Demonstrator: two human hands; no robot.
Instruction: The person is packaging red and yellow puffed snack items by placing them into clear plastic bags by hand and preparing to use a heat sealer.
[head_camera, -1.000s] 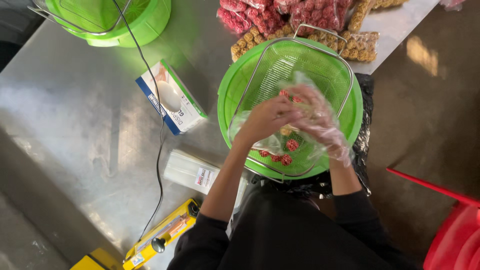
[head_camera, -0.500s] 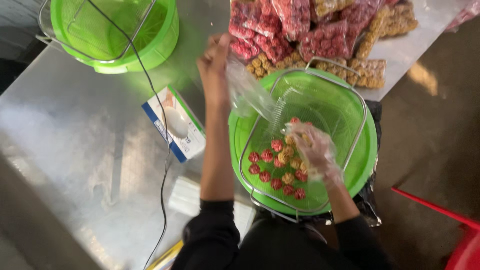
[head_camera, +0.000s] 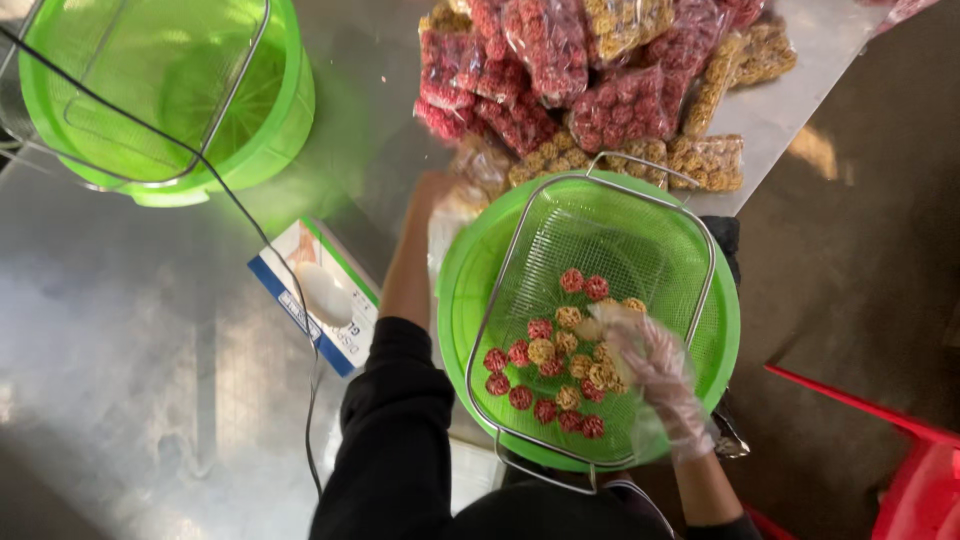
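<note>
Red and yellow woven balls (head_camera: 560, 360) lie loose in the wire basket (head_camera: 640, 250) that sits inside the near green tub (head_camera: 455, 300), and the right hand (head_camera: 645, 355), in a thin clear glove, rests among them with fingers loosely curled; whether it grips any I cannot tell. The left hand (head_camera: 435, 190) is stretched far out past the tub's rim toward the heap of filled bags (head_camera: 590, 80), where a moment ago it held a clear bag up above the basket; now the bag looks set down at the heap's near edge, though blur hides how far the fingers are open. So that bag seems finished with, and the balls left in the basket are fewer. Left of the arm lies a blue and white box (head_camera: 320, 295), a black cable (head_camera: 200, 170) crossing the steel table (head_camera: 120, 380), and at far left a second green tub (head_camera: 250, 150).
</note>
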